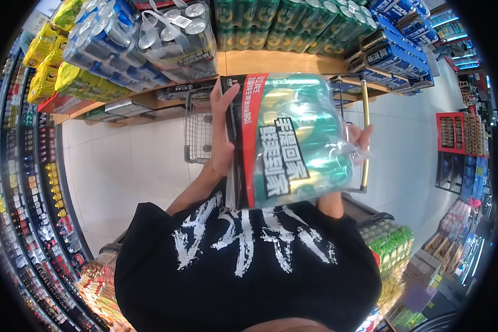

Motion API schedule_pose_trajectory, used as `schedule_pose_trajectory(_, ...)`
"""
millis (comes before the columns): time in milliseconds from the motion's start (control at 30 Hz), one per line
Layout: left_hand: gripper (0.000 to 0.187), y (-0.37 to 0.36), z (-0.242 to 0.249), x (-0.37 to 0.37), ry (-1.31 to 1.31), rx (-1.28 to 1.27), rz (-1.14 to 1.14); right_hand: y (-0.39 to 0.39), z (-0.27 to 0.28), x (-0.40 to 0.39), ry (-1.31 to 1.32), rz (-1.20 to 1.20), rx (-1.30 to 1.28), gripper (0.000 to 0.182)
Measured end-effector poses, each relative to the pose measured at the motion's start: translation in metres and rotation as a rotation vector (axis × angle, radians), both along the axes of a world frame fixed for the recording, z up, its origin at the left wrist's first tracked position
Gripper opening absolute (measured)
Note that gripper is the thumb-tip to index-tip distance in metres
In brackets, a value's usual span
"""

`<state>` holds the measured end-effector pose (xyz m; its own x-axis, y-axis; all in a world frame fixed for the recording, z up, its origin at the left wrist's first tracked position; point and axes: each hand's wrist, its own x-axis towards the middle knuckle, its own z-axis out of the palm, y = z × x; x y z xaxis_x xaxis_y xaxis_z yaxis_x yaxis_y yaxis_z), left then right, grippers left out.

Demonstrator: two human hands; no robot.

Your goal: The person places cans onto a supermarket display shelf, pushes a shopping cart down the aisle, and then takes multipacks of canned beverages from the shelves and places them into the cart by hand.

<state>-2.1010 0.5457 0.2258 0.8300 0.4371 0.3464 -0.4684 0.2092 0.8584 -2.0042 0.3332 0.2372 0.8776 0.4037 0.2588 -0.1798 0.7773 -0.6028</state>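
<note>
In front of my chest is a plastic-wrapped pack of green cans, with a red and black band down its left side and large white lettering. My left hand presses flat against the pack's left end, fingers pointing up along the dark edge. At the opposite end, my right hand grips the loose clear wrap, its fingers partly hidden by the plastic. The pack covers much of my right forearm. Just beyond my right fingers stands a gold-coloured upright bar.
Ahead, a wooden shelf carries green can packs, silver-topped cans in a carrier and blue cartons. A wire basket is left of the pack. Bottle shelves line the far left; a red display stands right.
</note>
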Motion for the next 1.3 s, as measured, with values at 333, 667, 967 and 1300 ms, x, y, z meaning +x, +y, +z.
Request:
schedule_pose_trajectory(333, 0.060, 0.013, -0.009, 0.003, 0.026, -0.464, -0.169, 0.034, 0.049, -0.013, -0.159, -0.461, -0.471, 0.051)
schedule_pose_trajectory(667, 0.062, 0.008, -0.078, -0.014, 0.464, -1.069, -0.800, 0.075, 0.090, 0.033, 0.161, 0.210, -0.511, 0.041)
schedule_pose_trajectory(967, 0.065, 0.019, -0.108, -0.027, 0.314, -1.220, -0.703, 0.098, 0.060, 0.012, -0.004, 0.135, -0.827, 0.051)
schedule_pose_trajectory(1300, 0.069, 0.068, -0.209, -0.088, 0.771, -1.024, -0.215, 0.143, -0.095, -0.038, -0.451, 0.179, -1.181, 0.052)
